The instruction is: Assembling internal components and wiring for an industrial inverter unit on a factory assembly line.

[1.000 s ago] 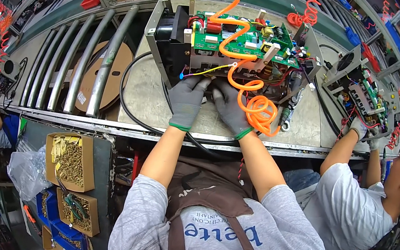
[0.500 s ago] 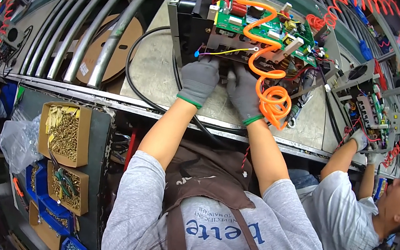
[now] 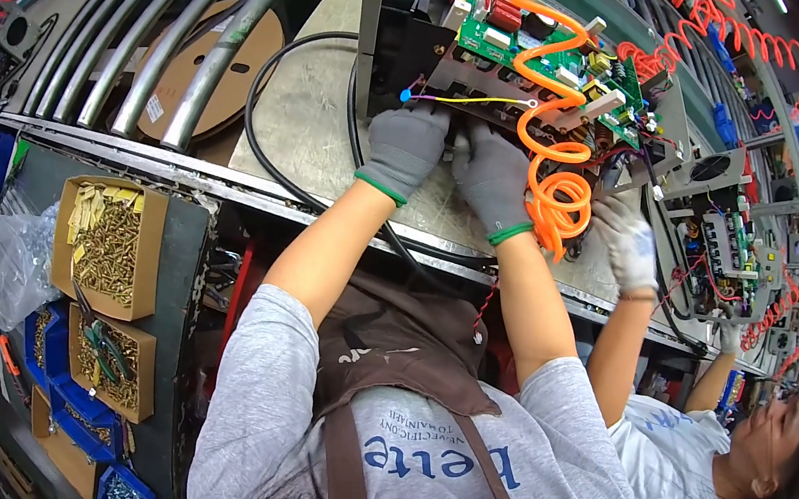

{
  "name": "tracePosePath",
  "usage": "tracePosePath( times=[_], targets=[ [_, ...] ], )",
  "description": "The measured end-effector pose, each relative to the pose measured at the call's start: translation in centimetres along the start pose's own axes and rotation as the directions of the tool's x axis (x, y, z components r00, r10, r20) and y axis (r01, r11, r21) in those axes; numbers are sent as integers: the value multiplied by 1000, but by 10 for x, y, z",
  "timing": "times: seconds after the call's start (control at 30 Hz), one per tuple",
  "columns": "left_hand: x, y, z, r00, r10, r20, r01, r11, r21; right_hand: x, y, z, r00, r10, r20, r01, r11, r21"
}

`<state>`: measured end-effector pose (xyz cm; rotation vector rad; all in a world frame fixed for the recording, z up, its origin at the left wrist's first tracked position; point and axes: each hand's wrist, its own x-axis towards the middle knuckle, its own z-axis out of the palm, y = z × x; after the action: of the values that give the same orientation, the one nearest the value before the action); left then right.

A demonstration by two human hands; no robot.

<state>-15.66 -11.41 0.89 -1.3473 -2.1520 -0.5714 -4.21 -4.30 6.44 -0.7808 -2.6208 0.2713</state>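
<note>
An open-framed electronic unit with a green circuit board (image 3: 490, 58) stands on the metal-topped bench (image 3: 318, 143). My left hand (image 3: 404, 152), in a grey glove with a green cuff, reaches to the unit's near lower side; its fingertips are hidden there. Close beside it is my right hand (image 3: 492, 179), gloved alike, with fingers mostly out of sight under the same edge. Whether either holds anything does not show. Above them a yellow wire (image 3: 479, 102) with a ring terminal crosses the unit's front. An orange coiled hose (image 3: 560, 195) hangs down just right of my right hand.
A co-worker's gloved hand (image 3: 630, 245) is by the unit's right end. Another open unit (image 3: 720, 246) stands farther right. A black cable (image 3: 254, 109) loops at left, near metal rollers (image 3: 226, 60). Lower left are cardboard boxes of brass-coloured screws (image 3: 111, 252) and blue bins (image 3: 125, 494).
The co-worker's gloved hand has come in from the right to the unit's right end. My hands stay at the unit's near lower side. The whole view has shifted slightly.
</note>
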Motion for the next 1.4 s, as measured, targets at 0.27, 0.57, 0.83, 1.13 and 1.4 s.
tracePosePath(
  times=[0.27,0.57,0.83,1.13,1.4],
  targets=[
    [-8,-7,-11,959,-189,210,236,944,-230,12,2,6,978,25,207,-6,995,-95],
    [7,-1,-28,906,-17,422,83,987,-139,19,1,-15,946,-51,321,100,985,-138],
    [24,7,-36,840,101,533,-70,994,-79,22,6,-15,949,-107,296,151,980,-131],
    [-23,-7,-50,935,-18,354,139,938,-319,-30,10,6,984,20,179,-47,988,146],
    [-29,-17,-52,699,-452,555,716,442,-541,-47,-33,14,995,65,82,-71,995,70]
  ],
)
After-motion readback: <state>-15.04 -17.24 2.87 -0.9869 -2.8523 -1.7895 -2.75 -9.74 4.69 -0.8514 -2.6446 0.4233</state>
